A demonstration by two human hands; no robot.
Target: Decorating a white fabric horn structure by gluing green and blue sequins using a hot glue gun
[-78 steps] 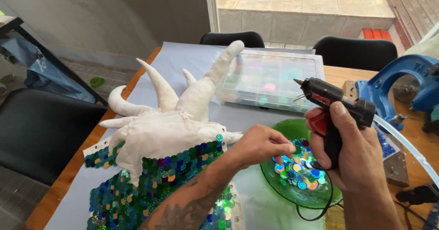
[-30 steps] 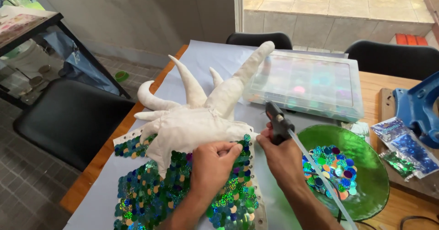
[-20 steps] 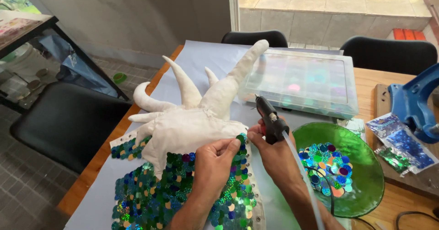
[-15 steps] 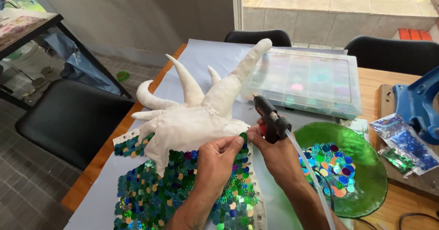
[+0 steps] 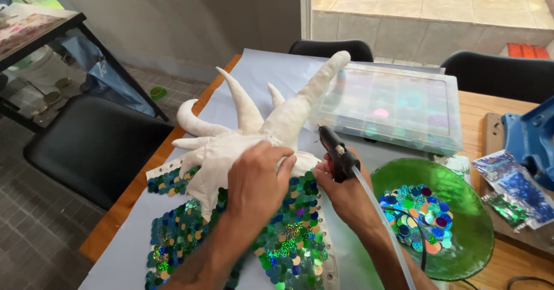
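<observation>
Head view. The left hand (image 5: 257, 180) lies palm-down on the white horned sculpture (image 5: 248, 134), fingers spread and pressing flat where the white body meets the sequin-covered panel (image 5: 283, 232); it grasps nothing. The right hand (image 5: 343, 195) is wrapped fully around the grip of a black glue gun (image 5: 337, 151), nozzle tilted up and away from the person, just beside the sculpture's right flank. A clear glue stick (image 5: 384, 226) trails back from the gun along the forearm.

The sculpture sits on a pale blue-grey sheet (image 5: 254, 73) covering the wooden table (image 5: 124, 209). Its curved horns reach toward the table's left edge; the longest horn points at the far chairs and ends close to the clear compartment box (image 5: 392, 105). The sequin panel runs down out of frame at the near edge.

To the right, close beside the right wrist, sits a green glass dish (image 5: 461, 209) with loose sequins (image 5: 415, 215) piled in it. Beyond the dish, packets of sequins (image 5: 511, 186) and a blue tool (image 5: 536, 134) crowd the right edge.

Open sheet remains at the far left corner and in a narrow strip between the sculpture and the box. A black chair (image 5: 92, 146) stands against the table's left edge.
</observation>
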